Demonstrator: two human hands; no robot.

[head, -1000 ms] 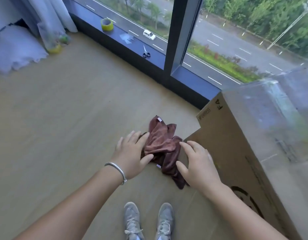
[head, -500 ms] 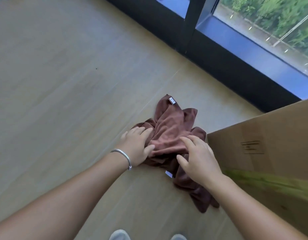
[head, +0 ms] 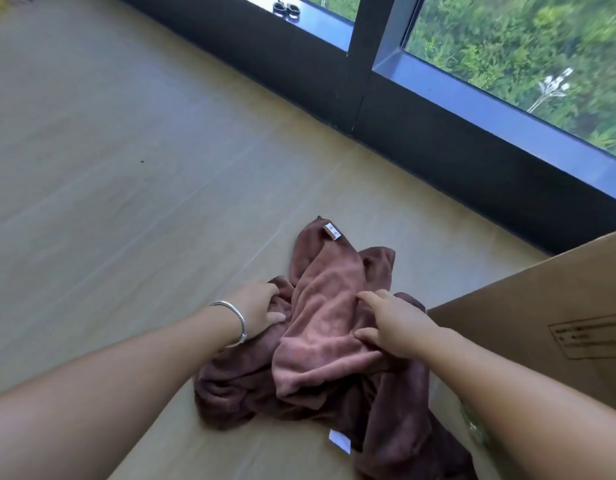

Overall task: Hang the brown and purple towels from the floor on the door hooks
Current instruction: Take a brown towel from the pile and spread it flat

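I'm pressing both hands, left hand (head: 261,308) and right hand (head: 398,327), fingers curling into the crumpled brown towel (head: 320,327) lying on the floor (head: 126,168).

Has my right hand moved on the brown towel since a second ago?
Yes. The right hand has come down onto the crumpled brown towel, away from the cardboard box corner it hovered over.

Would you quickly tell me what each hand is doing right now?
Left hand: closing on the brown towel, fingers buried in its folds.
Right hand: pinching the same towel.
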